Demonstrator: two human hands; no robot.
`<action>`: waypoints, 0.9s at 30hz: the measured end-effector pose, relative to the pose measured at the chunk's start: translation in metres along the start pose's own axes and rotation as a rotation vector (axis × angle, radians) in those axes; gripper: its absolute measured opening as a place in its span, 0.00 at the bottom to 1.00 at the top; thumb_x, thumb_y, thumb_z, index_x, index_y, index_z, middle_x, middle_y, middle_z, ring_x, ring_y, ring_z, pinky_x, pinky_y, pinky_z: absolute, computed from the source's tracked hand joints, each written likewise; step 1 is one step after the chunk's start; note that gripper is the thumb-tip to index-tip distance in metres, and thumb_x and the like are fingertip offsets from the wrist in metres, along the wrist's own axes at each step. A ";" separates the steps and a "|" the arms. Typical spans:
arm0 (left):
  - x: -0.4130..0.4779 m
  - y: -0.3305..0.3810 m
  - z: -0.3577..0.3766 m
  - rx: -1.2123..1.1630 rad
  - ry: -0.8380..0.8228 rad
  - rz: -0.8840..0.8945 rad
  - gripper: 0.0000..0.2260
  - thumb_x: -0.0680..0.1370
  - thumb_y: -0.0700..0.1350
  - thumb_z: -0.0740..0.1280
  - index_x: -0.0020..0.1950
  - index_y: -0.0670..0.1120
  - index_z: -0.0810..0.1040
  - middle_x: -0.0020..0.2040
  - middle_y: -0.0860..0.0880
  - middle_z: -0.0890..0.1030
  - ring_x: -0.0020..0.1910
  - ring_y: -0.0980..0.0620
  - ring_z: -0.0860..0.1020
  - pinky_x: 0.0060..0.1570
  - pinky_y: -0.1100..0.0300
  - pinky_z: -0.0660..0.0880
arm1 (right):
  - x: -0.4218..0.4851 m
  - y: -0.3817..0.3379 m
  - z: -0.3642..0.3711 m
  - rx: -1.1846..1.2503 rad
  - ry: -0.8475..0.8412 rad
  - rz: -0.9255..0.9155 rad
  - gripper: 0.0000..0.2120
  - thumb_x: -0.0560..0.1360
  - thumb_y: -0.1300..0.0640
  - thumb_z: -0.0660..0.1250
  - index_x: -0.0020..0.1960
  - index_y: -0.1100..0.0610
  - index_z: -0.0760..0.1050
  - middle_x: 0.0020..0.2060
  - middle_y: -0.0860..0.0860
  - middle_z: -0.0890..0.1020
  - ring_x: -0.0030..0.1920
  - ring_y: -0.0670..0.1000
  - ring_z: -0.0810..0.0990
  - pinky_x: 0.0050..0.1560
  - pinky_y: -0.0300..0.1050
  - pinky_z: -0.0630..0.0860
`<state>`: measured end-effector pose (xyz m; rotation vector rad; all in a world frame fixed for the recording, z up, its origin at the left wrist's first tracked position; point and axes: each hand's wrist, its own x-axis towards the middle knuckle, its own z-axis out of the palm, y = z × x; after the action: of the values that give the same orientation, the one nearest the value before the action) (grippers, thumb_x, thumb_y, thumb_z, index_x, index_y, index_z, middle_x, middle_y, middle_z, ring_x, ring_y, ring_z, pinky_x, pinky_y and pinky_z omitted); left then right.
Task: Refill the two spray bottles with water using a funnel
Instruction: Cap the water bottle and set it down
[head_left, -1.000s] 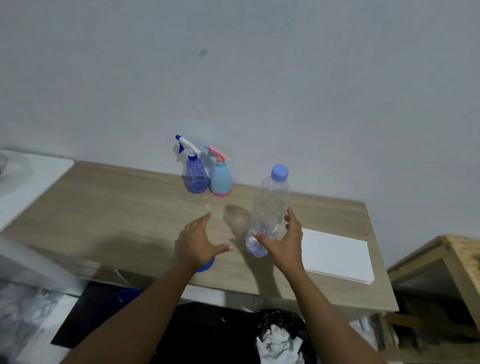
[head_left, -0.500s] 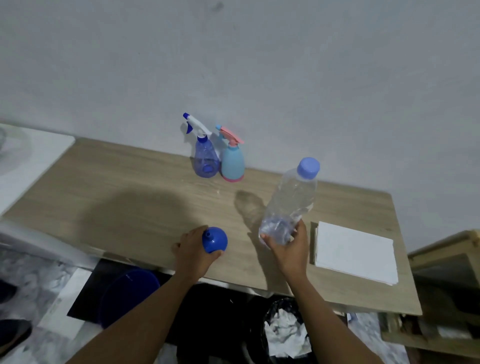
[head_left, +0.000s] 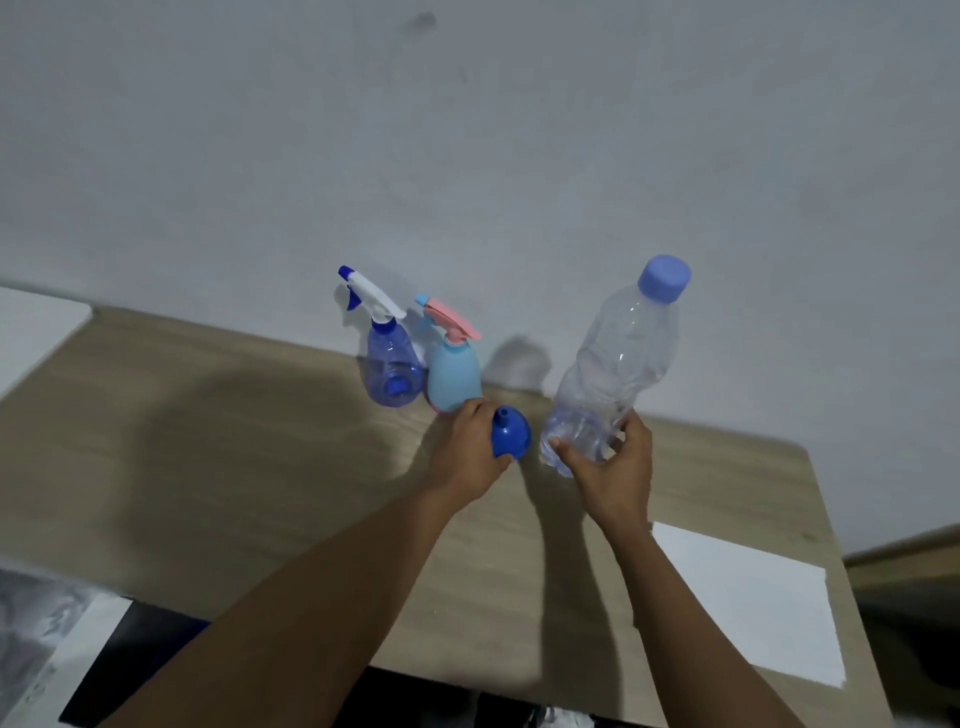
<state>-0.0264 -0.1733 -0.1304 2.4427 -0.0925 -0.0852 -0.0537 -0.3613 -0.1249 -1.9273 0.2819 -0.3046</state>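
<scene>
Blue funnel (head_left: 511, 434) is gripped in the left hand (head_left: 470, 454), just beside two spray bottles (head_left: 415, 358); capped water bottle (head_left: 613, 369) is held tilted by the right hand (head_left: 615, 470) above the wooden table (head_left: 234, 467).

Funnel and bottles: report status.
Left hand shut on funnel. Right hand shut on capped water bottle. Spray bottles still capped.

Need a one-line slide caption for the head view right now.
Left hand holds blue funnel, right hand grips capped water bottle.
</scene>
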 end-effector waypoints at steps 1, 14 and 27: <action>0.007 0.000 0.004 0.017 -0.008 0.012 0.29 0.70 0.44 0.76 0.68 0.45 0.71 0.64 0.47 0.74 0.61 0.47 0.74 0.58 0.61 0.68 | 0.006 0.002 0.001 -0.008 -0.006 -0.008 0.36 0.63 0.53 0.83 0.67 0.53 0.71 0.59 0.51 0.76 0.58 0.47 0.78 0.53 0.31 0.74; 0.037 -0.020 0.032 0.164 -0.017 0.031 0.35 0.72 0.45 0.75 0.75 0.47 0.62 0.69 0.45 0.73 0.63 0.40 0.76 0.58 0.45 0.77 | 0.024 0.018 0.023 0.051 0.019 0.058 0.39 0.65 0.56 0.82 0.70 0.54 0.64 0.62 0.47 0.74 0.59 0.44 0.77 0.59 0.50 0.79; 0.040 -0.015 0.045 0.175 0.098 0.069 0.37 0.75 0.36 0.69 0.79 0.42 0.54 0.70 0.40 0.72 0.68 0.41 0.72 0.64 0.47 0.74 | 0.041 0.014 0.036 -0.004 0.036 0.072 0.32 0.71 0.55 0.77 0.71 0.51 0.67 0.66 0.46 0.76 0.65 0.47 0.76 0.67 0.53 0.76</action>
<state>0.0099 -0.1942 -0.1764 2.6111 -0.1453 0.0765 -0.0033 -0.3488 -0.1479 -1.9127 0.3754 -0.2908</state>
